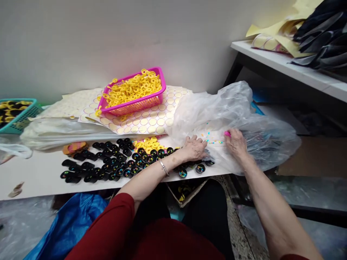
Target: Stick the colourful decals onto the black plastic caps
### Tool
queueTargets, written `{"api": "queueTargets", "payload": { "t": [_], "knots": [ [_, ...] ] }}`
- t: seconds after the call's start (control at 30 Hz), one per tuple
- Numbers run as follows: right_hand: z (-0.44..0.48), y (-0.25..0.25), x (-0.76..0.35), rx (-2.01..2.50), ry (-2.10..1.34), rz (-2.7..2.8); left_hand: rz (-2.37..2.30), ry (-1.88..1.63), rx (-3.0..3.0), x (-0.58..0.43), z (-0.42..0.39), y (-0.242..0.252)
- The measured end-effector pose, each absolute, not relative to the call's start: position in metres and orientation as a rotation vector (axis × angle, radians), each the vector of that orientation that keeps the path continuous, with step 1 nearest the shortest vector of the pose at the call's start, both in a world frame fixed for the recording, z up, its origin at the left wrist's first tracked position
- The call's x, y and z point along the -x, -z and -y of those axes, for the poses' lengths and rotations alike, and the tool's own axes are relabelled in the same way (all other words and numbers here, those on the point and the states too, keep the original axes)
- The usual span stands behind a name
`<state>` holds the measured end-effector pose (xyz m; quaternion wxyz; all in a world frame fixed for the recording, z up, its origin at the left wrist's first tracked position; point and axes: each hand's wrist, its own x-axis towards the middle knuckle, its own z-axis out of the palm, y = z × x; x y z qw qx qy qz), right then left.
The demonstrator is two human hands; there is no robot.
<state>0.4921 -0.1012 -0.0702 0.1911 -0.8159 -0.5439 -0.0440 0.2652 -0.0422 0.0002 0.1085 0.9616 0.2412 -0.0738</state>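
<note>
My left hand [193,148] lies palm down with its fingers apart at the edge of a clear plastic bag [233,97], over the right end of the black cups. My right hand [237,144] is closed around a small pink object [227,133], mostly hidden by the fingers. Between both hands, small coloured beads [214,141] are scattered on the plastic. Several black round cups [108,164] crowd the table to the left, many with coloured beads inside; some stand upright, others lie on their sides. Yellow ring pieces [149,145] lie in a pile behind them.
A pink basket [131,106] heaped with yellow rings sits on sticker sheets [151,124] by the wall. At far left stands a green basket [23,121]. A white shelf [279,65] juts in at right. An open box [187,196] is below the table's front edge.
</note>
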Motion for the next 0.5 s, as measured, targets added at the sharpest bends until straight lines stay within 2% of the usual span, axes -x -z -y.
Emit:
{"api": "queueTargets", "payload": {
  "t": [0.1, 0.17, 0.27, 0.37, 0.5],
  "knots": [
    [0.108, 0.062, -0.503, 2.275, 0.422, 1.343, -0.712, 0.309, -2.795, -0.273, 0.037, 0.000],
    [0.109, 0.059, -0.511, 2.371, 0.495, 1.191, -0.699, 0.357, -2.778, -0.272, 0.034, -0.002],
    [0.105, 0.061, -0.524, 2.562, 0.182, 1.103, -0.689, 0.386, -2.761, -0.267, 0.032, -0.004],
    [0.100, 0.065, -0.534, 2.564, -0.129, 1.157, -0.675, 0.406, -2.767, -0.262, 0.034, -0.007],
    [0.098, 0.045, -0.533, 2.353, 0.124, 1.269, -0.679, 0.399, -2.771, -0.257, 0.035, -0.011]
  ]
}}
